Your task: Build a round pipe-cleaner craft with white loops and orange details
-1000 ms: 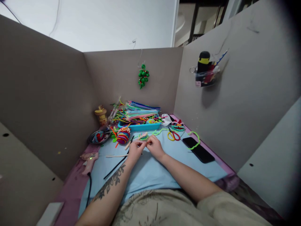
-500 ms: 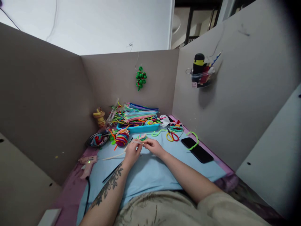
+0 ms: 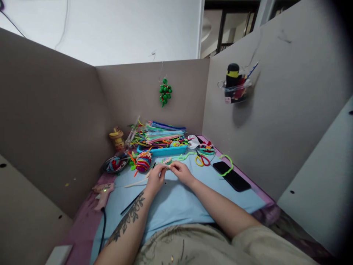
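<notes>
My left hand (image 3: 156, 176) and my right hand (image 3: 182, 173) meet over the blue cloth (image 3: 182, 204), fingertips pinched close together. Between them is a pale cream pipe cleaner (image 3: 135, 183); one length trails out to the left past my left hand. Its part at the fingertips is small and mostly covered. Just beyond my fingers lies a small pastel coil (image 3: 167, 161), partly hidden. A dark thin stick (image 3: 131, 203) rests beside my left forearm.
A blue tray (image 3: 162, 150) heaped with colourful pipe cleaners (image 3: 165, 136) stands at the back. Left are a striped woolly ball (image 3: 143, 162), a dark bowl (image 3: 114, 164) and a pink glue gun (image 3: 103, 195). Scissors (image 3: 202, 160) and a black phone (image 3: 234, 178) lie right.
The trailing end of the cream pipe cleaner has shifted slightly right. My right hand has moved a touch right; both hands keep their pinch.
</notes>
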Demonstrator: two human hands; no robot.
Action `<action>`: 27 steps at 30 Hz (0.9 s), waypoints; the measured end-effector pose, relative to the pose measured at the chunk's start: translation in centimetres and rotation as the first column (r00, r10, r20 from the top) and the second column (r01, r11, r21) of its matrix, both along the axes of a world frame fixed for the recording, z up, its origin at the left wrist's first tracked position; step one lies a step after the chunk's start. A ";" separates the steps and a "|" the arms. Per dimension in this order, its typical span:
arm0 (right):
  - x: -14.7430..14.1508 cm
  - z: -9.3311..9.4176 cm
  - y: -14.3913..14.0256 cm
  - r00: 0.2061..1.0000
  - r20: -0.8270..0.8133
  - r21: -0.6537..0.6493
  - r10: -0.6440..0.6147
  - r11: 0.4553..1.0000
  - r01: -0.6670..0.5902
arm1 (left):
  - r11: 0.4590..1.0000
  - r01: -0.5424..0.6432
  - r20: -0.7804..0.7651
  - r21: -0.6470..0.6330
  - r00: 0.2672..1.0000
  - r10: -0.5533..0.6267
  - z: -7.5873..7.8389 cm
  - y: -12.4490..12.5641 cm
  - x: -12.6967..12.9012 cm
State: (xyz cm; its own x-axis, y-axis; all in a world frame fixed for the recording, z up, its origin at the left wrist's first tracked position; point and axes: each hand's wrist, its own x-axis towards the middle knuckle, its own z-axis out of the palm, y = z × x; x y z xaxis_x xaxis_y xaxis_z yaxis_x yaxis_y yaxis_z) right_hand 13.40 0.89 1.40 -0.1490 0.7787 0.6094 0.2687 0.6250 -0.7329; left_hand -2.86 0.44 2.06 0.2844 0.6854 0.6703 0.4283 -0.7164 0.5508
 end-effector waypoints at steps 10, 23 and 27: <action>-0.5 -0.4 0.0 0.987 0.054 0.123 -0.152 0.982 0.145 | 0.953 0.027 0.160 -0.302 0.987 0.023 -0.3 0.5 0.2; -0.2 -0.6 -0.2 0.923 0.155 0.250 -0.352 0.918 0.308 | 0.835 0.249 0.443 -0.491 0.897 -0.007 -0.6 0.2 1.3; -0.2 -0.7 -0.2 0.901 0.203 0.287 -0.384 0.903 0.320 | 0.835 0.218 0.433 -0.505 0.901 0.027 -0.4 0.1 1.2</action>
